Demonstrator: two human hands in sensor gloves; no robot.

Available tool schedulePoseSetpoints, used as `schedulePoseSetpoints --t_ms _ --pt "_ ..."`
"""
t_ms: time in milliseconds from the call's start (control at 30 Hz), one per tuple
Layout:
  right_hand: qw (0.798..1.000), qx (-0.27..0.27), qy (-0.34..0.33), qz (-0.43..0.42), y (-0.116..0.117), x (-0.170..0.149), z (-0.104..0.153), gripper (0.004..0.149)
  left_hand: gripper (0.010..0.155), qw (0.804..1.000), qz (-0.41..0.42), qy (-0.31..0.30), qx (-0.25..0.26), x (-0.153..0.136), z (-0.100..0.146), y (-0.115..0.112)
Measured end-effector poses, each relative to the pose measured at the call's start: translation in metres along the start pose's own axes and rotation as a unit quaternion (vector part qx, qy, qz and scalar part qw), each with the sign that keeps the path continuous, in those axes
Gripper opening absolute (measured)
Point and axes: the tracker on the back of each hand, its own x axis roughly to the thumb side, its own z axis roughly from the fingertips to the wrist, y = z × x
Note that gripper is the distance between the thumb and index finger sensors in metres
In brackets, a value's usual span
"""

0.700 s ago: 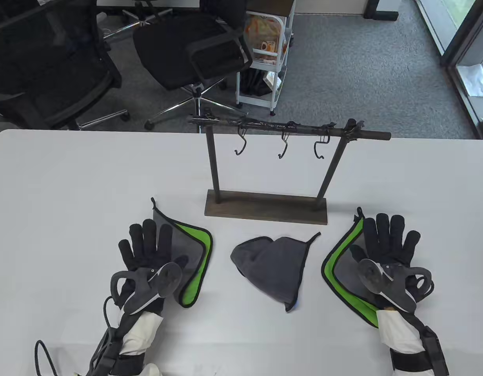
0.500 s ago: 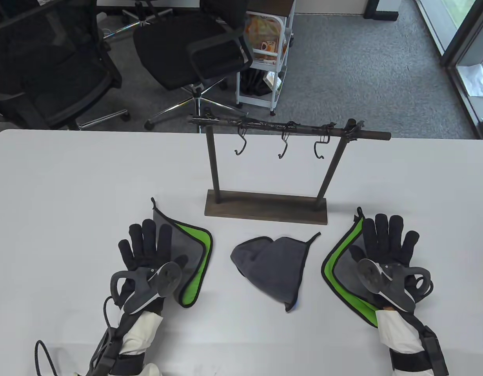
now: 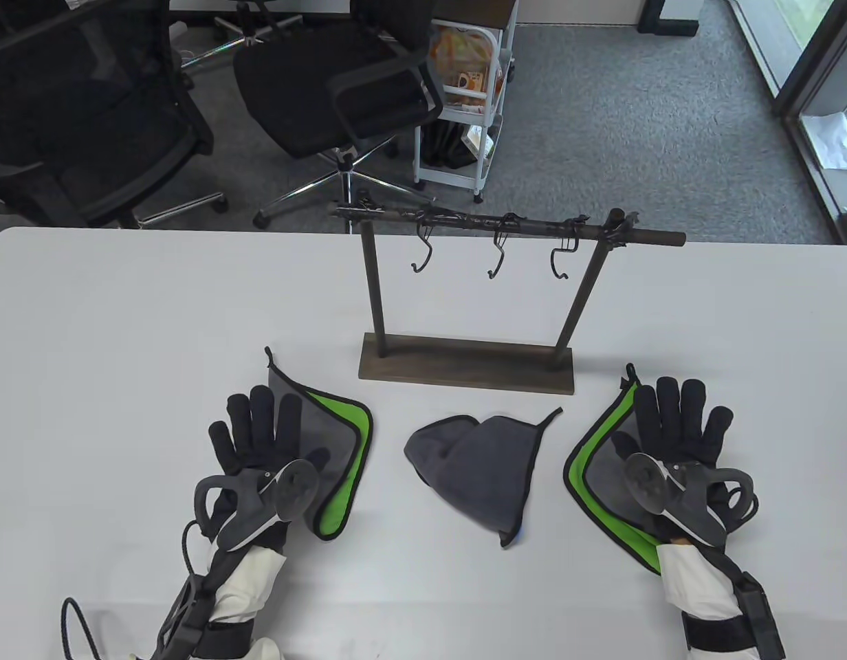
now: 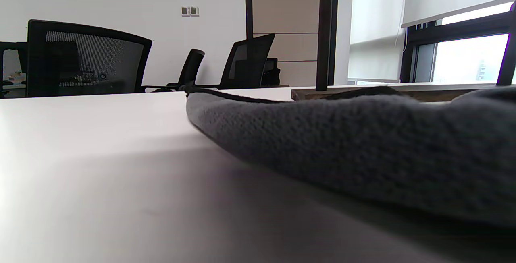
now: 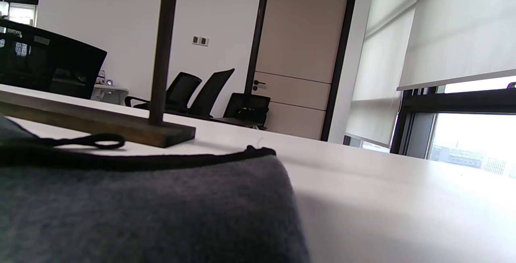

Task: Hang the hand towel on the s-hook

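A wooden rack stands mid-table with three black S-hooks on its bar. Three hand towels lie in front of it. My left hand rests flat, fingers spread, on the left grey-and-green towel. My right hand rests flat, fingers spread, on the right grey-and-green towel. A grey towel with a black loop lies between them, untouched. The left wrist view shows grey towel pile close up. The right wrist view shows grey towel, a black loop and the rack base.
The white table runs to a far edge behind the rack. Black office chairs and a white trolley stand on the carpet beyond it. A black cable trails from my left wrist.
My right hand has shifted very slightly toward the left. Nothing else has moved.
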Motion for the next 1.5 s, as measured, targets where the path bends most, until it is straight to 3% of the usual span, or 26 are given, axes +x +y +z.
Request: schedulePoseSetpoints --t_ms 233,467,667,1033,1133,1233,1300,1500 --pt "1.000 0.004 0.005 -0.026 -0.003 0.001 -0.004 0.069 0.085 0.999 0.031 0.021 0.000 -0.008 -0.007 0.001" --pt "0.998 0.007 0.005 -0.059 -0.006 0.006 -0.008 0.069 0.082 0.989 0.086 0.116 0.019 -0.028 -0.029 0.023" --pt "0.998 0.007 -0.003 -0.062 -0.005 0.007 -0.008 0.069 0.077 0.974 0.095 0.203 -0.037 -0.038 -0.064 0.029" --pt "0.997 0.011 0.011 -0.075 -0.004 -0.005 -0.006 0.069 0.084 0.957 0.061 0.264 -0.103 -0.019 -0.115 -0.002" --pt "0.997 0.012 0.017 -0.079 -0.002 -0.009 -0.005 0.069 0.084 0.944 0.101 0.291 -0.115 -0.018 -0.119 -0.015" --pt "0.996 0.013 0.019 -0.084 -0.001 -0.011 -0.005 0.069 0.086 0.919 0.189 0.306 -0.165 -0.021 -0.121 -0.033" --pt "0.996 0.013 0.019 -0.085 -0.001 -0.011 -0.005 0.069 0.087 0.907 0.223 0.319 -0.159 -0.024 -0.120 -0.040" --pt "0.996 0.013 0.012 -0.084 0.001 -0.008 -0.006 0.069 0.073 0.901 0.233 0.336 -0.148 -0.027 -0.118 -0.046"
